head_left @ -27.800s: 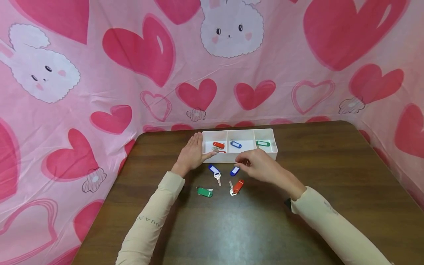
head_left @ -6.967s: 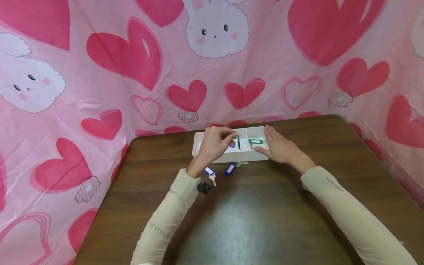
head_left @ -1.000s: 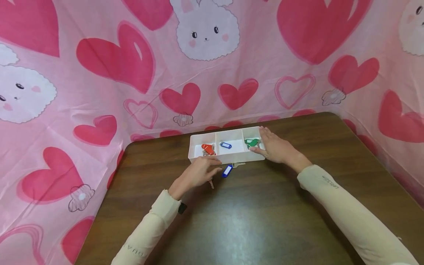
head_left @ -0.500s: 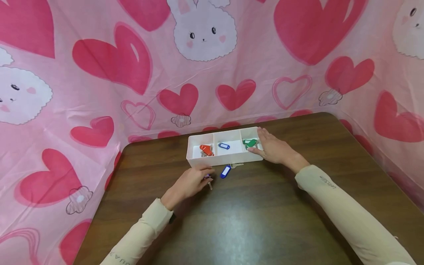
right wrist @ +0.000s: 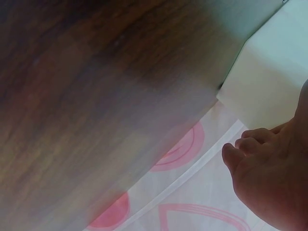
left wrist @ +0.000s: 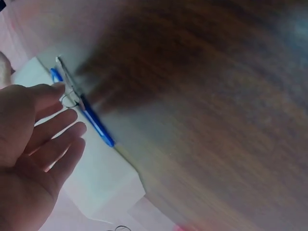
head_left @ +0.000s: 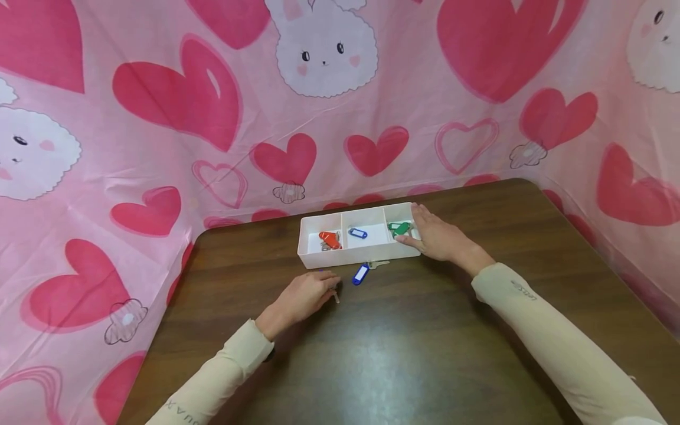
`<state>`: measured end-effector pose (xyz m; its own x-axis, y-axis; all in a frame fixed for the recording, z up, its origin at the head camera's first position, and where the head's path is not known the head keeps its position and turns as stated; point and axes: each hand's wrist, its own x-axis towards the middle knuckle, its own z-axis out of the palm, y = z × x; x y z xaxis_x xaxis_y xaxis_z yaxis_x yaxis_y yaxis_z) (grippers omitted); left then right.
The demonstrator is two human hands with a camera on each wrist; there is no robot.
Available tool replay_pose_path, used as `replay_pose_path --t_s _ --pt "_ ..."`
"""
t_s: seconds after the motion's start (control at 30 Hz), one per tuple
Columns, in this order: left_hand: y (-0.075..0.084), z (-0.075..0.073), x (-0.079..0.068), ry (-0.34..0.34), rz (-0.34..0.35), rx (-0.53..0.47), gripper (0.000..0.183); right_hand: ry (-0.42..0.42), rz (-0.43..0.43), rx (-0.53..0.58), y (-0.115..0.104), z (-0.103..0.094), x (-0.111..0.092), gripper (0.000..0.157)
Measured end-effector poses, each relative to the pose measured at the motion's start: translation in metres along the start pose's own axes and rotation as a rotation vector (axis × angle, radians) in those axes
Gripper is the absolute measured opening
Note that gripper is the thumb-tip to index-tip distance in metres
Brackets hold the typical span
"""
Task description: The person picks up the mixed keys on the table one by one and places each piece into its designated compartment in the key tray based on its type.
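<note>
My left hand (head_left: 305, 295) is at a key with a blue tag (left wrist: 98, 127), just in front of the white box; the thumb and fingertips meet at its ring. In the head view the hand covers most of it, and the key's blade (head_left: 337, 297) pokes out below. Flat along the right end of the three-compartment white box (head_left: 361, 255) lies my right hand (head_left: 438, 236), fingers straight, thumb over the front wall. Inside are red-tagged keys (head_left: 330, 239) at left, a blue tag (head_left: 358, 233) in the middle and green tags (head_left: 401, 229) at right.
Another blue-tagged key (head_left: 361, 274) lies on the brown wooden table (head_left: 372, 354), close before the box's front wall. Pink cloth (head_left: 319, 118) with hearts and rabbits hangs behind the table and at both sides.
Over the last second my left hand has drawn back from the box's front wall and closed in on the blue-tagged key. Earlier, red and green tags left the table for the box.
</note>
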<state>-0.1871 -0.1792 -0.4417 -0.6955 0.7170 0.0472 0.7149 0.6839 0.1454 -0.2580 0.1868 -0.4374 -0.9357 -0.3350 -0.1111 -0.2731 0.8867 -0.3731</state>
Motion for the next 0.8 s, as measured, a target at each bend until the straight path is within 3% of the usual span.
replay_pose_path --t_s 0.47,0.8 --pt "-0.0002 0.0046 -0.0009 -0.009 -0.001 0.022 0.033 0.013 0.001 -0.007 -0.0026 -0.0011 -0.0017 0.109" --pt "0.0013 0.0039 -0.0014 0.012 -0.001 0.034 0.013 0.015 -0.002 -0.021 -0.0004 0.0004 -0.0002 0.11"
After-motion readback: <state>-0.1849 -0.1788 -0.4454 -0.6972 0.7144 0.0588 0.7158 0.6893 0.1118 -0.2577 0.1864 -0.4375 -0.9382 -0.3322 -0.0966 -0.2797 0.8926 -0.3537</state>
